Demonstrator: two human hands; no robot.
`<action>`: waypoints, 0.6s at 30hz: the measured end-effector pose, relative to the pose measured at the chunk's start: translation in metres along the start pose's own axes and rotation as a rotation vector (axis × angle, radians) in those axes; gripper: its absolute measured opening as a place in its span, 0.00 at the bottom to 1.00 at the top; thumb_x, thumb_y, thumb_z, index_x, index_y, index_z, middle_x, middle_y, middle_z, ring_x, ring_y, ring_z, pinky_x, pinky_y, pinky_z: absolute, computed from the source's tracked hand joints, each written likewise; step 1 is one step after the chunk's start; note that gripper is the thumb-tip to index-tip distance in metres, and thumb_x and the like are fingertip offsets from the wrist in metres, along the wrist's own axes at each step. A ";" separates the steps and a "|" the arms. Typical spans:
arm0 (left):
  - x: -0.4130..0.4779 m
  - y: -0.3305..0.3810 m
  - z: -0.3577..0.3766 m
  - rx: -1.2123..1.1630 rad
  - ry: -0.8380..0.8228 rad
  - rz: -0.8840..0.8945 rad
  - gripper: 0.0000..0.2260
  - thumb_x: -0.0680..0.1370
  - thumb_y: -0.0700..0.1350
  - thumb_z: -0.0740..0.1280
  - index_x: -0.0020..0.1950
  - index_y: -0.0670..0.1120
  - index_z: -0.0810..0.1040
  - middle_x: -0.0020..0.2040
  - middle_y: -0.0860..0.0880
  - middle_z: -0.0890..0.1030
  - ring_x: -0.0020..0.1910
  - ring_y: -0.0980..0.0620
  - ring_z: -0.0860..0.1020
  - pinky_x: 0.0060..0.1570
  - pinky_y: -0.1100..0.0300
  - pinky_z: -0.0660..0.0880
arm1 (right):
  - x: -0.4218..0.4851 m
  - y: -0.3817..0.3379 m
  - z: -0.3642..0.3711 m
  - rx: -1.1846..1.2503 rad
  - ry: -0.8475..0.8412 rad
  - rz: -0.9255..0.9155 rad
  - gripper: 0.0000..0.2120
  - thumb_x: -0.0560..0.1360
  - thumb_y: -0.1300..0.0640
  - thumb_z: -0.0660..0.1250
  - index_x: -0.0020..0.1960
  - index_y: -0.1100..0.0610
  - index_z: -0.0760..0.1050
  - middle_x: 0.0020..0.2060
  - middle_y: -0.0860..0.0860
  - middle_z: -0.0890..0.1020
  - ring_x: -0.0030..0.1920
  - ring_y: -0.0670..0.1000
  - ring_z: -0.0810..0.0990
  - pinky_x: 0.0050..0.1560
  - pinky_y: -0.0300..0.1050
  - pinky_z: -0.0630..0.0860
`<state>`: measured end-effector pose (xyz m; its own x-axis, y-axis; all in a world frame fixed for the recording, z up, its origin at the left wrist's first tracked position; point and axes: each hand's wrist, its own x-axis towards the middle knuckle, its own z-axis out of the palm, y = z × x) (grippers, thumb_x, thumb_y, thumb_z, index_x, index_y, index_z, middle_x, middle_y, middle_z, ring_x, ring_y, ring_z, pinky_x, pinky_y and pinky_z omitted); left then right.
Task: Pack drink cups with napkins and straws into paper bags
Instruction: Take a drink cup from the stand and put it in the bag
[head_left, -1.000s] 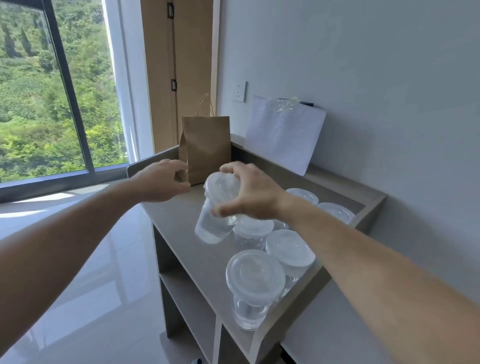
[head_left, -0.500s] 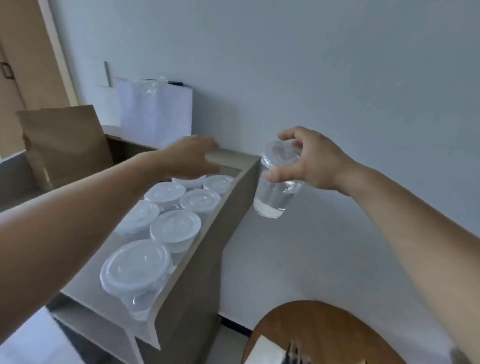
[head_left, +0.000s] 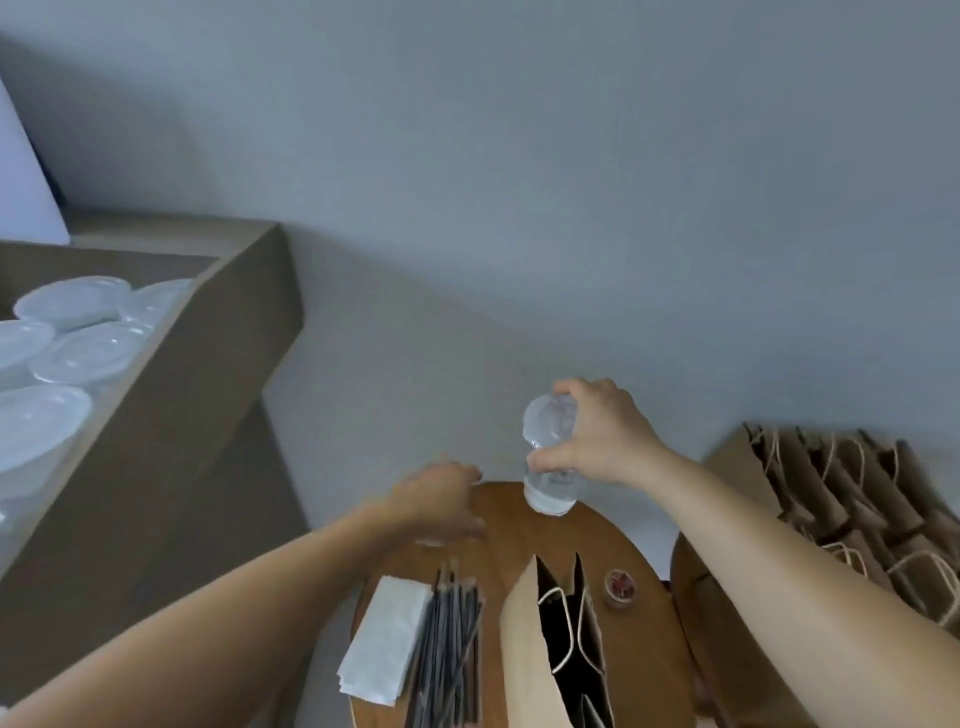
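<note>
while the right hand (head_left: 597, 439) grips a clear lidded cup (head_left: 549, 491) by its top, thumb on the near side and fingers curled over the lid, the cup hangs in the air above the far edge of the round wooden table (head_left: 519, 540). the left hand (head_left: 441, 499) hovers over the table's far left edge, blurred, and i cannot tell whether its fingers hold anything. on the table lie a stack of white napkins (head_left: 384, 639), a bundle of dark straws (head_left: 452, 649) just beside it, an open paper bag (head_left: 519, 649) with cord handles, and a small round roll (head_left: 621, 587) near the bag. folded bags (head_left: 857, 509) are piled to the right, and more lidded cups (head_left: 78, 348) sit on the shelf (head_left: 182, 415) at left.
</note>
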<state>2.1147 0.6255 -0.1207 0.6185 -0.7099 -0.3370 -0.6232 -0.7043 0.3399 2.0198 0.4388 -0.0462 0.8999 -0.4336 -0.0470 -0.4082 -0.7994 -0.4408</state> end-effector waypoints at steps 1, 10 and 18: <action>0.003 0.003 0.024 -0.003 -0.074 -0.011 0.33 0.72 0.53 0.73 0.74 0.50 0.66 0.70 0.49 0.73 0.64 0.47 0.75 0.64 0.51 0.74 | -0.004 0.011 0.009 -0.006 -0.021 0.015 0.48 0.58 0.37 0.78 0.73 0.46 0.63 0.64 0.50 0.67 0.67 0.53 0.66 0.59 0.50 0.72; 0.000 0.037 0.165 -0.226 -0.451 -0.178 0.49 0.59 0.74 0.70 0.74 0.52 0.61 0.63 0.52 0.77 0.53 0.50 0.78 0.57 0.54 0.76 | -0.026 0.075 0.066 0.042 -0.131 0.072 0.47 0.59 0.36 0.75 0.73 0.46 0.61 0.64 0.48 0.66 0.67 0.52 0.63 0.60 0.49 0.70; 0.005 0.062 0.192 -0.323 -0.263 -0.391 0.16 0.77 0.57 0.62 0.56 0.46 0.75 0.48 0.47 0.82 0.45 0.49 0.83 0.51 0.50 0.82 | -0.036 0.105 0.078 -0.003 -0.233 -0.125 0.48 0.58 0.34 0.74 0.73 0.44 0.59 0.64 0.46 0.65 0.66 0.50 0.63 0.61 0.48 0.70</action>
<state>1.9869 0.5784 -0.2699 0.6080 -0.4017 -0.6848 -0.1686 -0.9082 0.3831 1.9567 0.4029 -0.1605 0.9543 -0.2240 -0.1979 -0.2918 -0.8420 -0.4537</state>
